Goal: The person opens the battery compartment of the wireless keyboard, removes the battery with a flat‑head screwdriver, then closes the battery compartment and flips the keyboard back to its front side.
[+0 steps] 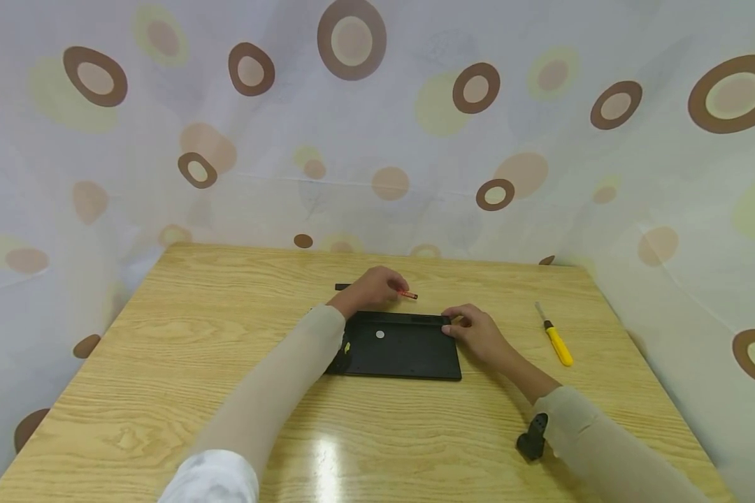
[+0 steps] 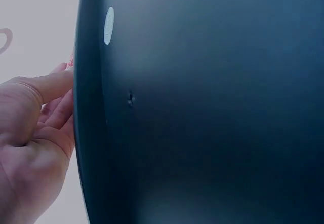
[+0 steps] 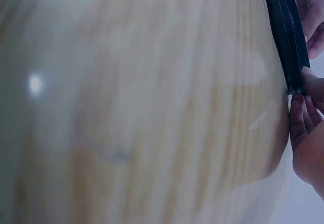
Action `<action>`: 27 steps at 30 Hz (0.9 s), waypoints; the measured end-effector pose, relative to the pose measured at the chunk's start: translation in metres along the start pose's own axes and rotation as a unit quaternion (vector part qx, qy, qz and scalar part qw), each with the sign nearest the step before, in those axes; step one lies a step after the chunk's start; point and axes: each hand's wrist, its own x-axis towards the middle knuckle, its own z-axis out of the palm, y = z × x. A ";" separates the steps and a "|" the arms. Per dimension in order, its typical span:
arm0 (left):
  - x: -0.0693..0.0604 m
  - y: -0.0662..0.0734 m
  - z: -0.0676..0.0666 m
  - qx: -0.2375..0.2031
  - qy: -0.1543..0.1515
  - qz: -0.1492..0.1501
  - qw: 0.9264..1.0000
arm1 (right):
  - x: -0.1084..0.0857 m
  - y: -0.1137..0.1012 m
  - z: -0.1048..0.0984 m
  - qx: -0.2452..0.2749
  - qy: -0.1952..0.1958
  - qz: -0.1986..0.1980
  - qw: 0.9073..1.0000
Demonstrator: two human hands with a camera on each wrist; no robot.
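Observation:
A black keyboard [image 1: 409, 356], seen from its underside, lies on the wooden table with a white round sticker [image 1: 380, 334] on it. Just past its far edge, my left hand [image 1: 375, 286] pinches a small red battery [image 1: 409, 294] between thumb and fingers. The left wrist view shows that hand [image 2: 35, 117] partly hidden behind the keyboard's edge. My right hand [image 1: 478, 334] grips the keyboard's far right corner, thumb on one face and fingers on the other, as the right wrist view also shows. A dark slot [image 1: 429, 319] runs along the far edge.
A yellow-handled screwdriver [image 1: 558, 342] lies to the right of the keyboard. Behind the left wrist, a short black strip [image 1: 342, 286] lies partly hidden. A patterned curtain [image 1: 390, 140] stands behind the wooden table [image 1: 226, 328] and along its sides.

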 end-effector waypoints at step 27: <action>0.006 0.004 0.004 0.055 -0.029 0.007 0.998 | 0.000 -0.001 -0.001 0.004 -0.003 0.010 1.000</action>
